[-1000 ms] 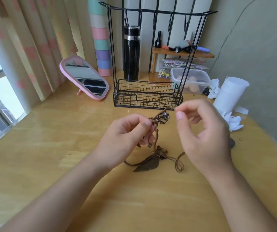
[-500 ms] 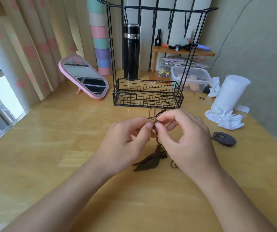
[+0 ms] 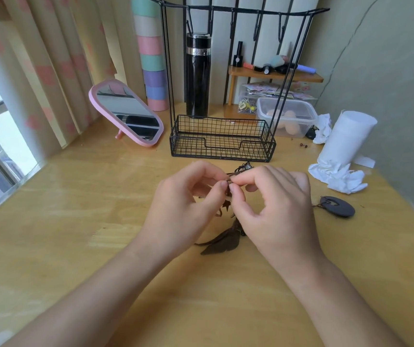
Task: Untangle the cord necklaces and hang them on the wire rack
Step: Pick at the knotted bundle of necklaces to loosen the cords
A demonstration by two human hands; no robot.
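At frame centre, the left hand (image 3: 185, 204) and right hand (image 3: 276, 209) each pinch the cord necklaces (image 3: 241, 169) in a fingertip grip, likely to pick the knot apart. The leaf pendant (image 3: 222, 244) trails onto the surface (image 3: 75, 221) below the wire rack (image 3: 222, 141).

cord necklaces (image 3: 226, 242) partly hidden behind right hand (image 3: 276, 209), forearms (image 3: 95, 301) cut off

Table (image 3: 75, 221) open at left, crowded far and right
Wire rack (image 3: 222, 146) blocks the far edge's middle, with the pink mirror (image 3: 125, 113) just left of it; paper roll (image 3: 348, 136) and dark pendant (image 3: 338, 209) sit along the right edge.
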